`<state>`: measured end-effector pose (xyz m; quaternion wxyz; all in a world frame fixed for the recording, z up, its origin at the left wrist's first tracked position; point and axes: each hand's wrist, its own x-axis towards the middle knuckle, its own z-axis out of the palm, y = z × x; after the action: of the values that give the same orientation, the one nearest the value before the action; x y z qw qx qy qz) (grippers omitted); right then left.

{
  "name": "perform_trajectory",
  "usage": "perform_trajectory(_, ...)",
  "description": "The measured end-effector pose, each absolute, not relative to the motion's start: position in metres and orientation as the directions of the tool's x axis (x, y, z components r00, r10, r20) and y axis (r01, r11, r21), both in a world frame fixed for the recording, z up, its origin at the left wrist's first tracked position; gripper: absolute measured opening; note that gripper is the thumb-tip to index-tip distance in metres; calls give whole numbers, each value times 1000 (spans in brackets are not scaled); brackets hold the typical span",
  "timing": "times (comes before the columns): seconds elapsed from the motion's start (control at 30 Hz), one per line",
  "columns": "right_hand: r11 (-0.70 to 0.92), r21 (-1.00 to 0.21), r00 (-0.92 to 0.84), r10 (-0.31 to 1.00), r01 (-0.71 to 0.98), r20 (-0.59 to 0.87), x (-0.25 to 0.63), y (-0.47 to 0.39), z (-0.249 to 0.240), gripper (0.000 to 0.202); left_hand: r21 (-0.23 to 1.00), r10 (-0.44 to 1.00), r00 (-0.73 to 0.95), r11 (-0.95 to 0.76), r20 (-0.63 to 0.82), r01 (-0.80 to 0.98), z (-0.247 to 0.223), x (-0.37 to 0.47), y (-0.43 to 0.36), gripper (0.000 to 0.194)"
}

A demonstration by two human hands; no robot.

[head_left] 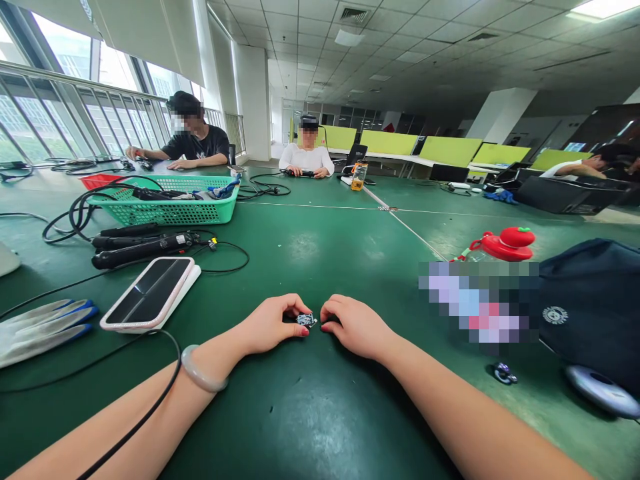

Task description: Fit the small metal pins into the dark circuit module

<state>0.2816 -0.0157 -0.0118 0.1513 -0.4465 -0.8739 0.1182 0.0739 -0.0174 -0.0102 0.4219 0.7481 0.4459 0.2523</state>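
Near the middle of the green table, my left hand (pixel 274 324) pinches a small piece with a fine blue, white and dark pattern (pixel 306 320) between thumb and fingers. Its exact kind is too small to make out. Just to the right, my right hand (pixel 357 325) is closed, its fingers curled towards the thumb. The fingertips point at the patterned piece with a narrow gap between. Whatever those right fingers may hold is hidden. A pale bangle (pixel 200 373) circles my left wrist.
Left lie a phone (pixel 153 293), a glove (pixel 45 327), black cylindrical devices (pixel 145 248) and a green basket (pixel 170 208); a black cable crosses my left forearm. Right are a red-lidded bottle (pixel 507 245), a dark bag (pixel 595 300) and a small ringed object (pixel 504 373). People sit beyond.
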Motion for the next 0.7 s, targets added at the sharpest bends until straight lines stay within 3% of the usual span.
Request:
perform_trajectory(0.23,598,-311,-567,801,739,192,276,-14,-18,11,849,886,464,-244,-2,469,-9,75,-18,26)
perform_trajectory(0.47,612,-483,-506,790,626,345,263,-21,-18,15,821,872,490,-283,4,496,-8,75,-18,22)
perform_trajectory(0.7,644,-572,-474,763,507,439,255,-24,-13,16,807,867,497,-296,3,510,-6,75,-18,23)
